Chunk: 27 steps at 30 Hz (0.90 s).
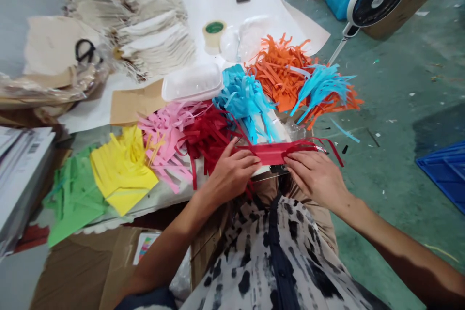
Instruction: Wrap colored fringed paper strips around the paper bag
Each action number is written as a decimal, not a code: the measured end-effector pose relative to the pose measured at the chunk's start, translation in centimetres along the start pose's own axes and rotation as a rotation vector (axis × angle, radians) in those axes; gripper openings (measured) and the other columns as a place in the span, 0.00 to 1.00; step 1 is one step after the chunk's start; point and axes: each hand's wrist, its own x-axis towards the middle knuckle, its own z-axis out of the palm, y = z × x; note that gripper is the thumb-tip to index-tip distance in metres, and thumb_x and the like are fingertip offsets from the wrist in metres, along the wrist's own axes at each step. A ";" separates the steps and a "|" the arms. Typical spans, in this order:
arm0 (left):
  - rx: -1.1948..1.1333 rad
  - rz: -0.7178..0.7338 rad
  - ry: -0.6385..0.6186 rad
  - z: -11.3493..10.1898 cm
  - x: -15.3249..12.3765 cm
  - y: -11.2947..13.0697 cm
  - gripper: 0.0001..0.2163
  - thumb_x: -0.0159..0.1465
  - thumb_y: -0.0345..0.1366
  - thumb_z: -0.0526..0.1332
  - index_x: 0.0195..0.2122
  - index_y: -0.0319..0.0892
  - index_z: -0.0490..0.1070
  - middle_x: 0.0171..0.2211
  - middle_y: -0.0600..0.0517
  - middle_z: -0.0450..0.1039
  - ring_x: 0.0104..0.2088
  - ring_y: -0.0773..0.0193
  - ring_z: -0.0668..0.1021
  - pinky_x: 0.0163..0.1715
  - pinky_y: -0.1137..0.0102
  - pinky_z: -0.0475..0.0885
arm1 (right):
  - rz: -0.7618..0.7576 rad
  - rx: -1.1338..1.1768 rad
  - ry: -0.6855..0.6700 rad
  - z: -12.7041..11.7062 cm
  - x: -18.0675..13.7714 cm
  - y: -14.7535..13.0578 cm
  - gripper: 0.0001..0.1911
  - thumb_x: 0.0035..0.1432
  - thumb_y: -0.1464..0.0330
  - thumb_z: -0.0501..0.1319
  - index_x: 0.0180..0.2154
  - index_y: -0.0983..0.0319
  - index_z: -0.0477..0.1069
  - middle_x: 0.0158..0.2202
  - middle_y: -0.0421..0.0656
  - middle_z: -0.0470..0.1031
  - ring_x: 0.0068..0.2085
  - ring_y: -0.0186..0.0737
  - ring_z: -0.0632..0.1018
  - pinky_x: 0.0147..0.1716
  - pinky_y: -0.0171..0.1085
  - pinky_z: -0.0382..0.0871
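Left grip (234, 169), right grip (316, 174): pinching one red strip (271, 153) | two blue bundles (247, 99) (324, 88) | one tape roll (213, 38)

I can read no word, brand or number from my end. A dark, barcode-like block (34, 147) stands on the white stack (23, 174) at the left, its characters too small for me to make out. At the cardboard (80, 266) below the table edge (163, 202) I see a white label (146, 246) with coloured patches, its print too blurred to read. I can resolve no lettering on the green disc (214, 27) in the tape roll (213, 41), and I cannot tell whether the fan's pale hub (379, 2) bears any mark
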 end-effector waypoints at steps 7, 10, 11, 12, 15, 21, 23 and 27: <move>0.157 -0.240 0.124 -4.6 -1.6 -2.5 0.09 0.58 0.27 0.63 0.29 0.49 0.80 0.35 0.55 0.84 0.49 0.51 0.81 0.71 0.34 0.54 | -0.050 0.010 0.008 -0.5 0.8 0.6 0.13 0.71 0.66 0.60 0.51 0.62 0.79 0.51 0.49 0.83 0.50 0.53 0.79 0.50 0.51 0.70; 0.152 -0.199 0.193 -3.6 0.1 0.0 0.09 0.63 0.28 0.63 0.38 0.48 0.81 0.42 0.51 0.84 0.52 0.51 0.80 0.69 0.41 0.64 | -0.073 0.006 -0.005 -0.5 1.1 0.7 0.13 0.71 0.66 0.60 0.51 0.61 0.79 0.49 0.48 0.83 0.50 0.52 0.79 0.53 0.52 0.68; 0.081 -0.120 0.151 -2.8 0.8 0.9 0.12 0.65 0.28 0.61 0.44 0.48 0.81 0.46 0.51 0.83 0.53 0.53 0.80 0.68 0.46 0.68 | -0.088 0.000 -0.006 -0.5 1.1 0.8 0.13 0.71 0.67 0.59 0.51 0.61 0.79 0.49 0.48 0.83 0.50 0.52 0.79 0.53 0.52 0.68; 0.024 -0.050 0.115 -1.8 1.6 1.8 0.16 0.67 0.27 0.59 0.51 0.47 0.79 0.51 0.50 0.82 0.56 0.55 0.79 0.66 0.52 0.71 | -0.107 -0.011 -0.006 -0.4 1.2 0.8 0.13 0.71 0.68 0.59 0.51 0.60 0.80 0.49 0.48 0.84 0.50 0.51 0.79 0.54 0.51 0.67; -0.052 0.005 0.053 1.2 3.2 3.2 0.19 0.69 0.27 0.58 0.60 0.40 0.74 0.57 0.42 0.78 0.58 0.54 0.78 0.62 0.56 0.76 | -0.149 -0.041 0.008 -0.3 1.3 1.2 0.13 0.71 0.72 0.58 0.49 0.59 0.80 0.48 0.48 0.84 0.48 0.48 0.79 0.52 0.48 0.68; -0.058 -0.053 0.077 3.1 3.2 2.4 0.16 0.72 0.34 0.60 0.59 0.39 0.75 0.54 0.41 0.78 0.55 0.51 0.78 0.58 0.54 0.77 | -0.093 0.011 -0.001 0.1 1.4 2.2 0.13 0.73 0.70 0.55 0.48 0.61 0.78 0.45 0.48 0.83 0.47 0.48 0.78 0.49 0.46 0.66; -0.046 -0.067 0.100 3.1 3.0 2.2 0.14 0.72 0.32 0.59 0.57 0.39 0.76 0.53 0.42 0.79 0.53 0.53 0.79 0.55 0.57 0.78 | -0.042 0.043 -0.012 0.0 1.5 2.1 0.13 0.74 0.67 0.54 0.47 0.61 0.77 0.43 0.48 0.83 0.46 0.48 0.78 0.48 0.47 0.64; 0.008 -0.067 0.151 3.4 2.4 2.3 0.12 0.73 0.26 0.57 0.52 0.38 0.77 0.48 0.44 0.81 0.48 0.56 0.80 0.52 0.61 0.78 | -0.024 0.084 -0.015 -0.4 1.6 1.4 0.14 0.73 0.60 0.58 0.51 0.61 0.76 0.48 0.48 0.83 0.48 0.50 0.77 0.48 0.49 0.61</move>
